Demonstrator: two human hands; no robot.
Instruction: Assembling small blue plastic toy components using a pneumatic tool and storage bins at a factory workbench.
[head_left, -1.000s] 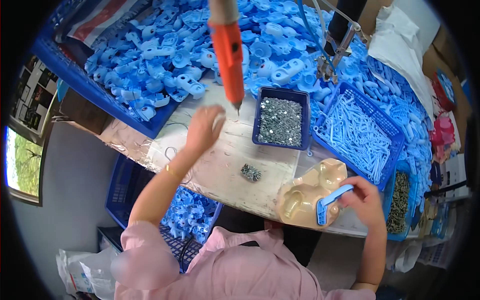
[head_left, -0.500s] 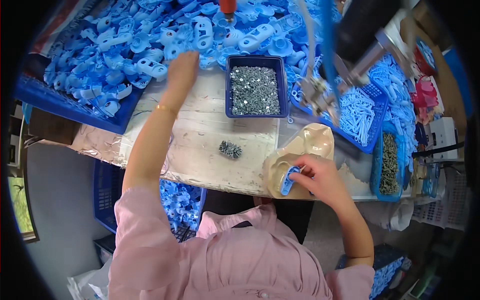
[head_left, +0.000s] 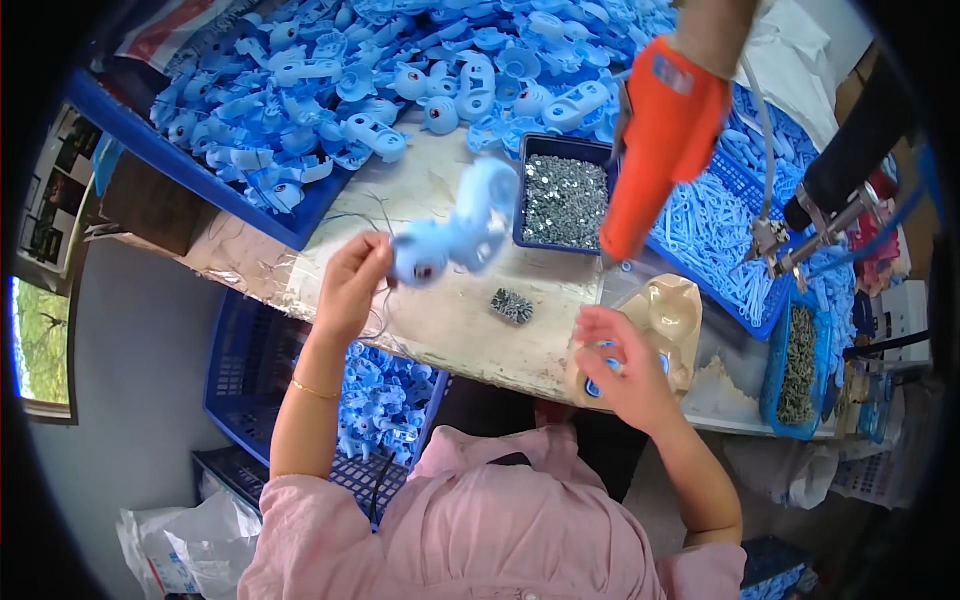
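Raised over the table's left part, my left hand [head_left: 352,285] is closed on a light-blue plastic toy part [head_left: 450,235] with a round head and a printed eye. The toy part is smeared by motion. My right hand [head_left: 628,370] is above a tan moulded fixture [head_left: 672,300], its fingers apart. A small blue plastic piece [head_left: 597,378] lies in the fixture's hollow, partly hidden by those fingers. An orange power screwdriver [head_left: 668,140] hangs tip down beyond my right hand, near the dark-blue tray [head_left: 566,246] of small metal pieces.
A little heap of screws [head_left: 512,306] lies mid-table. Blue toy parts [head_left: 330,90] pile up at the back left. On the right are a blue basket [head_left: 770,320] of thin blue pieces, a screw-filled blue container [head_left: 798,370] and a metal arm [head_left: 780,245]. A blue crate [head_left: 235,350] stands below.
My left hand has come back from the pile with a toy part. The right hand has let go of the small blue piece. The orange screwdriver now hangs much lower in view.
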